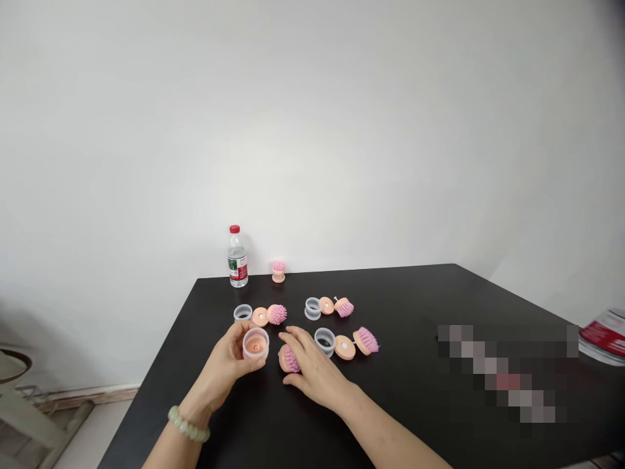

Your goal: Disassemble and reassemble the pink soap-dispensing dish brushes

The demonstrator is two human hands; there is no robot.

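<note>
My left hand (234, 352) is closed round a translucent plastic ring (256, 336) with a peach-coloured base inside it, its opening tilted towards me. Just to the right, my right hand (312, 368) curves over a peach brush head with pink bristles (289, 359), thumb and fingers on either side. The palm side is hidden from view. Close by on the right lie another clear ring (325, 341), a round peach base (345, 348) and a pink-bristled head (366, 341). Beyond my left hand are a further clear ring (243, 312), base (260, 317) and bristle head (277, 314).
On the black table (410, 306), a third group holds a clear ring (313, 308), base (327, 305) and bristle head (344, 307). An assembled brush (278, 272) and a red-capped water bottle (237, 260) stand near the wall. A blurred pixelated patch covers the right side.
</note>
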